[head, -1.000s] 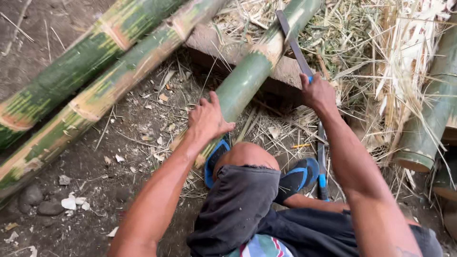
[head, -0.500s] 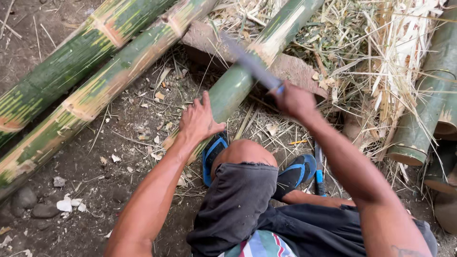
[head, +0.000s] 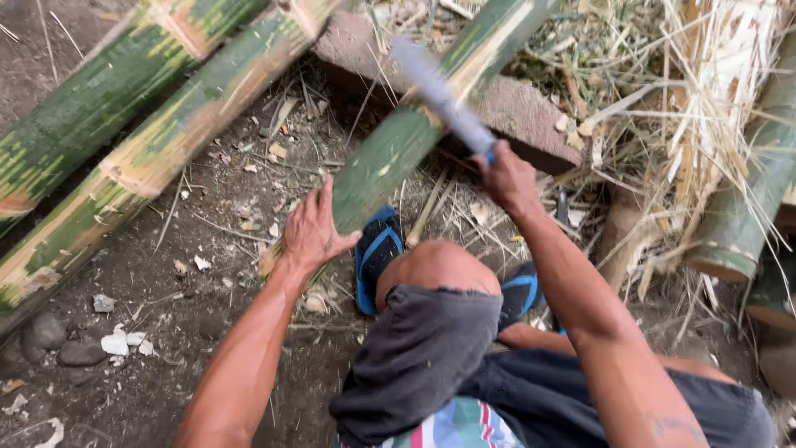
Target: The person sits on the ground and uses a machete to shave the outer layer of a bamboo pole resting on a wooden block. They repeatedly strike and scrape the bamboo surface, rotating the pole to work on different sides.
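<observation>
- The right hand (head: pixel 507 176) has its fingers closed around the handle of a long grey metal blade (head: pixel 439 98), blurred above the green bamboo pole (head: pixel 406 141).
- The left hand (head: pixel 311 232), fingers spread flat, presses the pole's lower end, seemingly to steady it.
- The pole leans across a reddish stone slab (head: pixel 522 112), which lifts it clear of the dirt.
- Blue sandals (head: pixel 377 249) sit just below the pole.
</observation>
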